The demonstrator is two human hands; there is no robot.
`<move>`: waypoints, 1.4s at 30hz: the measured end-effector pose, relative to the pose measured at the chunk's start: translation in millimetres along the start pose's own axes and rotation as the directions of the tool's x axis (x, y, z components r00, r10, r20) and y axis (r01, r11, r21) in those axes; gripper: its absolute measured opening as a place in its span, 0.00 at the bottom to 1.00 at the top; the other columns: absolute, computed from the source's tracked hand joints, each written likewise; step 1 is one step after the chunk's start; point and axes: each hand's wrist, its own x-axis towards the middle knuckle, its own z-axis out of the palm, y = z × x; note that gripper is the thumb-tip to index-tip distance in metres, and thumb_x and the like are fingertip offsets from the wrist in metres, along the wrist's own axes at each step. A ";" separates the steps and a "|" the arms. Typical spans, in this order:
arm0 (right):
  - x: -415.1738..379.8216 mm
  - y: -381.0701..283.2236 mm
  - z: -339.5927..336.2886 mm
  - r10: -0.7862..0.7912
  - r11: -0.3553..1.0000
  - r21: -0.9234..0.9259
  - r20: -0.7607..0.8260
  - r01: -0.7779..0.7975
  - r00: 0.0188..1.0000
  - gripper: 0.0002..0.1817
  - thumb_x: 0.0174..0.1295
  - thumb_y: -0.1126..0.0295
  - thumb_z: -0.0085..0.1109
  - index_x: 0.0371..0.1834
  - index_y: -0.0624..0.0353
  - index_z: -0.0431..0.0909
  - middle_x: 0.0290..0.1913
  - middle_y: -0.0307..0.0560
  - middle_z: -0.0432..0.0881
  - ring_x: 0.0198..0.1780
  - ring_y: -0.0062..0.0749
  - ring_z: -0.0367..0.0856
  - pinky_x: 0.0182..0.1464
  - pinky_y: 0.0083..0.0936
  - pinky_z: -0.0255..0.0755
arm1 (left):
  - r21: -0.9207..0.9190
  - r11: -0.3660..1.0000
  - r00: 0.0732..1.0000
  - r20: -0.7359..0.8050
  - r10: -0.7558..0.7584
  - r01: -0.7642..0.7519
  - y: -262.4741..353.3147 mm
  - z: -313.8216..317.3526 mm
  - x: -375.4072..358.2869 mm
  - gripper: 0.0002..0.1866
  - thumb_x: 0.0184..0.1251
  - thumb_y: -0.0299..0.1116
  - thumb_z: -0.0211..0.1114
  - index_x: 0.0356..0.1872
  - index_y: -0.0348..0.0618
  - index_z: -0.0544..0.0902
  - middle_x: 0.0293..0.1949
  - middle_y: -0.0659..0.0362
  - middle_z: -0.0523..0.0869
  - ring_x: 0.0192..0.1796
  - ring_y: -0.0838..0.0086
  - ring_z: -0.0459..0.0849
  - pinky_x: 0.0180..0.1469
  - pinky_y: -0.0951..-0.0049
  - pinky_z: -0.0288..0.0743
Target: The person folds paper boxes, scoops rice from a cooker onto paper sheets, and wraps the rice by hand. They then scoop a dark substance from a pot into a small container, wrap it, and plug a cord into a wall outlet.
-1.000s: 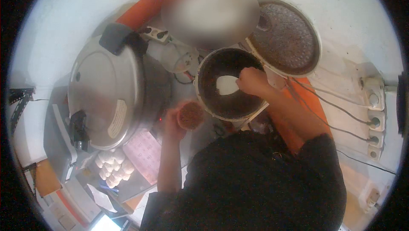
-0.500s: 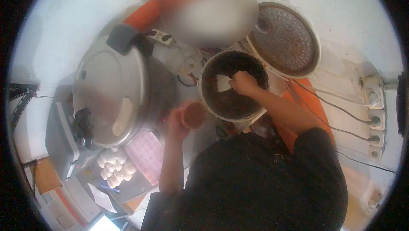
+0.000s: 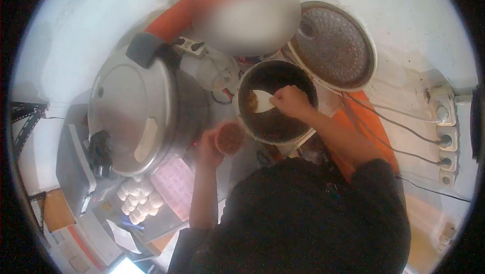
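A white scoop (image 3: 263, 101) is held by its end in my right hand (image 3: 293, 102), over the inside of a round pot (image 3: 244, 118). Some brown, crumbly stuff lies at the scoop's left edge, and the pot holds dark contents. My left hand (image 3: 209, 147) is wrapped round a small reddish cup (image 3: 229, 138) filled with brown stuff, just left of the pot and below its rim. The cup and the pot look close together; whether they touch I cannot tell.
A large metal cooker (image 3: 129, 107) stands at the left. Behind the pot leans a round, stained lid (image 3: 336, 46). White pieces (image 3: 139, 201) and a pink sheet (image 3: 174, 183) lie at the lower left. Cables run to wall sockets (image 3: 445, 140) at the right.
The scoop has come up slightly and turned, and brown stuff now shows at its left edge. My left hand and the cup have barely moved.
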 end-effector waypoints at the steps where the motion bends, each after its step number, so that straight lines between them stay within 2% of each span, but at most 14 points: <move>1: -0.1 -2.6 -7.1 0.013 0.999 -0.035 0.012 -0.013 1.000 0.15 0.55 0.56 0.61 0.33 0.57 0.87 0.35 0.55 0.86 0.38 0.54 0.86 0.44 0.47 0.79 | -0.011 1.000 1.000 0.024 -0.005 0.005 0.4 -0.8 -0.8 0.26 0.64 0.40 0.49 0.57 0.33 0.76 0.54 0.49 0.81 0.56 0.60 0.82 0.60 0.56 0.76; 4: 1.7 -3.3 -15.6 0.066 0.979 -0.194 -0.012 -0.067 0.998 0.14 0.54 0.61 0.61 0.32 0.61 0.86 0.34 0.59 0.86 0.38 0.55 0.86 0.44 0.46 0.80 | 0.114 0.992 0.995 -0.077 0.062 -0.053 -16.8 -28.2 12.7 0.33 0.60 0.52 0.48 0.59 0.37 0.75 0.54 0.47 0.82 0.55 0.54 0.82 0.56 0.49 0.78; 8: 3.2 -1.1 -9.7 0.130 0.933 -0.341 0.016 -0.117 0.991 0.12 0.51 0.67 0.62 0.31 0.66 0.85 0.34 0.63 0.85 0.39 0.56 0.86 0.43 0.45 0.81 | 0.099 0.994 0.996 -0.077 0.054 -0.047 -22.0 -40.9 17.1 0.34 0.60 0.53 0.48 0.60 0.38 0.75 0.54 0.47 0.82 0.55 0.54 0.82 0.56 0.49 0.78; 11: 1.6 1.6 3.9 0.110 0.931 -0.351 0.014 -0.098 0.994 0.12 0.49 0.69 0.62 0.31 0.66 0.85 0.35 0.63 0.85 0.39 0.56 0.87 0.42 0.45 0.81 | 0.096 0.995 0.999 -0.041 0.026 -0.022 -15.1 -27.9 13.0 0.34 0.60 0.54 0.48 0.60 0.39 0.74 0.55 0.47 0.81 0.55 0.53 0.82 0.55 0.48 0.78; 17: 7.5 4.9 22.2 -0.004 0.978 -0.206 0.104 0.025 0.995 0.13 0.52 0.64 0.62 0.32 0.65 0.86 0.34 0.64 0.85 0.40 0.57 0.86 0.45 0.46 0.80 | 0.144 0.989 0.999 -0.031 0.039 -0.035 -13.2 -19.1 9.7 0.33 0.60 0.55 0.49 0.59 0.40 0.74 0.55 0.49 0.81 0.55 0.53 0.82 0.54 0.47 0.78; 20: 32.3 14.8 21.7 -0.003 0.998 -0.056 0.234 0.017 0.972 0.14 0.52 0.61 0.63 0.31 0.63 0.85 0.33 0.62 0.85 0.36 0.55 0.85 0.42 0.47 0.78 | 0.143 0.990 1.000 0.005 -0.002 0.001 -11.0 -27.7 13.1 0.32 0.60 0.54 0.49 0.59 0.41 0.74 0.55 0.49 0.80 0.56 0.53 0.81 0.53 0.46 0.78; 23: 34.7 19.1 16.7 -0.022 0.998 0.063 0.212 0.009 0.977 0.15 0.52 0.59 0.63 0.28 0.62 0.84 0.30 0.59 0.84 0.30 0.51 0.83 0.38 0.46 0.76 | 0.174 0.985 1.000 0.024 0.005 -0.009 -9.2 -34.8 17.9 0.32 0.61 0.54 0.49 0.59 0.41 0.74 0.56 0.49 0.80 0.56 0.53 0.81 0.54 0.44 0.78; 26: 30.3 24.5 18.5 -0.128 0.984 0.140 0.139 0.109 0.982 0.17 0.52 0.57 0.62 0.26 0.62 0.83 0.27 0.57 0.83 0.27 0.49 0.81 0.36 0.45 0.73 | 0.187 0.982 0.999 0.004 0.032 -0.032 -6.3 -21.5 11.4 0.31 0.61 0.54 0.49 0.59 0.41 0.74 0.55 0.50 0.80 0.56 0.53 0.81 0.54 0.44 0.78; 29: 23.1 22.5 11.6 -0.109 0.990 0.109 0.155 0.093 0.982 0.17 0.53 0.55 0.61 0.26 0.60 0.85 0.27 0.56 0.84 0.31 0.49 0.83 0.40 0.44 0.76 | 0.185 0.983 1.000 0.015 0.017 -0.019 -4.6 -18.2 10.4 0.31 0.61 0.53 0.49 0.58 0.40 0.74 0.55 0.50 0.80 0.57 0.54 0.81 0.54 0.44 0.78; 32: 13.9 19.3 3.5 -0.081 0.992 0.109 0.098 0.070 0.992 0.16 0.53 0.56 0.60 0.27 0.57 0.86 0.30 0.55 0.85 0.35 0.50 0.85 0.44 0.44 0.78 | 0.216 0.976 0.999 -0.007 0.034 -0.032 -6.9 -18.2 10.5 0.31 0.61 0.53 0.48 0.58 0.40 0.74 0.55 0.50 0.80 0.56 0.53 0.81 0.54 0.44 0.78; 34: 13.4 13.4 -7.9 -0.010 1.000 -0.010 0.130 0.011 0.991 0.15 0.53 0.57 0.60 0.30 0.59 0.86 0.34 0.57 0.86 0.39 0.51 0.86 0.47 0.44 0.79 | 0.278 0.959 0.998 -0.008 0.068 -0.063 -8.7 -22.3 13.2 0.31 0.61 0.53 0.48 0.58 0.40 0.74 0.55 0.49 0.80 0.55 0.53 0.81 0.54 0.44 0.78; 37: 13.6 11.9 -10.9 0.118 0.981 -0.162 0.080 -0.104 0.990 0.16 0.54 0.60 0.61 0.35 0.63 0.85 0.39 0.61 0.85 0.42 0.53 0.86 0.49 0.45 0.79 | -0.031 0.999 0.992 0.125 -0.031 0.035 -1.6 -11.8 8.0 0.26 0.66 0.40 0.47 0.58 0.31 0.75 0.54 0.48 0.81 0.55 0.60 0.82 0.56 0.58 0.78; 41: 18.9 3.4 4.2 0.226 0.954 -0.202 0.012 -0.219 0.974 0.18 0.55 0.62 0.61 0.40 0.67 0.83 0.42 0.65 0.84 0.45 0.56 0.85 0.50 0.45 0.79 | -0.004 1.000 0.999 0.049 -0.011 0.011 -9.5 -29.0 11.0 0.25 0.67 0.40 0.47 0.58 0.32 0.75 0.55 0.49 0.81 0.57 0.61 0.80 0.58 0.59 0.76; 42: 24.1 7.9 16.8 0.240 0.953 -0.187 -0.009 -0.238 0.971 0.17 0.54 0.63 0.60 0.38 0.67 0.84 0.41 0.64 0.84 0.45 0.56 0.85 0.49 0.46 0.78 | -0.002 1.000 0.998 0.054 -0.013 0.013 -6.7 -20.8 8.5 0.25 0.67 0.40 0.47 0.58 0.32 0.75 0.55 0.50 0.81 0.58 0.62 0.80 0.58 0.59 0.76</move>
